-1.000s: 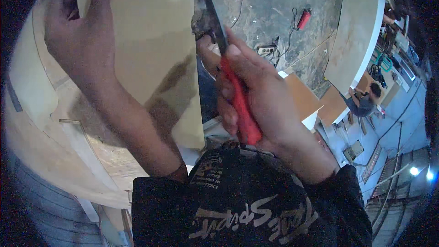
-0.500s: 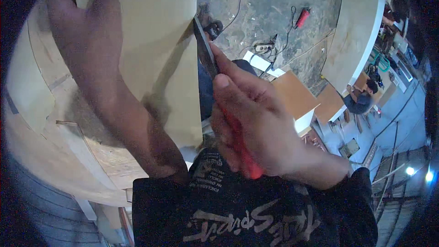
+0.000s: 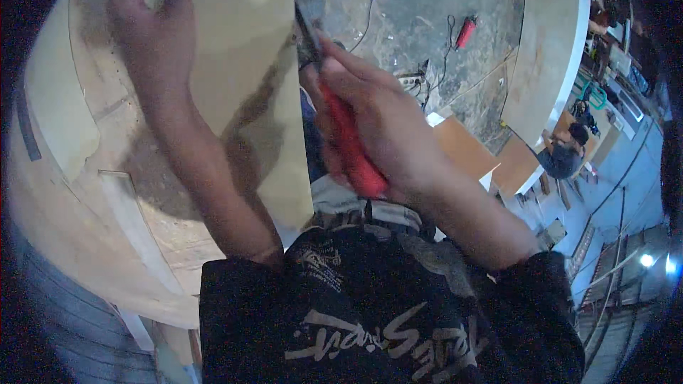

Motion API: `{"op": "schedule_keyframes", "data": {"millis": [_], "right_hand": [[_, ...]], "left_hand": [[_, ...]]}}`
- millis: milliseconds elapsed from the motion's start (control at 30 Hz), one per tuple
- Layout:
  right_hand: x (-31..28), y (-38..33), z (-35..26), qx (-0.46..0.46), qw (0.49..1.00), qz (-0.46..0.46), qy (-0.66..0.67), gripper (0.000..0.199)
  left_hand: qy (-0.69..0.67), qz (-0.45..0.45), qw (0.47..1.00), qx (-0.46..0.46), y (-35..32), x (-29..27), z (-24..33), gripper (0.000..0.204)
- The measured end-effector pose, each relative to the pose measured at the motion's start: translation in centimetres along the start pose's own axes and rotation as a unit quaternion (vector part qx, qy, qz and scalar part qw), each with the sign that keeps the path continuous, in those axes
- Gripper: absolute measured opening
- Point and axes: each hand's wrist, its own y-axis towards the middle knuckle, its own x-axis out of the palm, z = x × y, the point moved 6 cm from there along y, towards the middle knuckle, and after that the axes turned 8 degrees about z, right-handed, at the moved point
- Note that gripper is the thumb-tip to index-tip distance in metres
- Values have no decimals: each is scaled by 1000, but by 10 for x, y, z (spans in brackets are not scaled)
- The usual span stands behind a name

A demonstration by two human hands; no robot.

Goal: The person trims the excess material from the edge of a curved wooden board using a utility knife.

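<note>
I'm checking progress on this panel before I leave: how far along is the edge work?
Done: the thin panel lies on the workbench, pinned flat under the left hand. In hand: the right hand grips a red-handled tool, its dark blade at the panel's right edge near the top. Left: no finished stretch of edge is discernible, so how much remains cannot be told.

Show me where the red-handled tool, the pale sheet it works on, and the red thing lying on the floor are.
red-handled tool (image 3: 352,149), head view, on the red handle below the fingers.
pale sheet (image 3: 242,43), head view, on its bare face near the right edge.
red thing on the floor (image 3: 464,30), head view, on its body.
</note>
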Motion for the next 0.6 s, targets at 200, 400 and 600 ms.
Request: {"op": "schedule_keyframes", "data": {"millis": [200,400,600], "right_hand": [[-1,-32,-5,85,994,-20,-72,52],[4,-39,5,193,980,-29,51,53],[7,-27,20,140,990,-17,-19,53]], "left_hand": [[16,-17,997,72,-14,-1,34,56],[256,116,932,228,-26,7,66,48],[166,170,963,127,-24,25,38,48]]}}
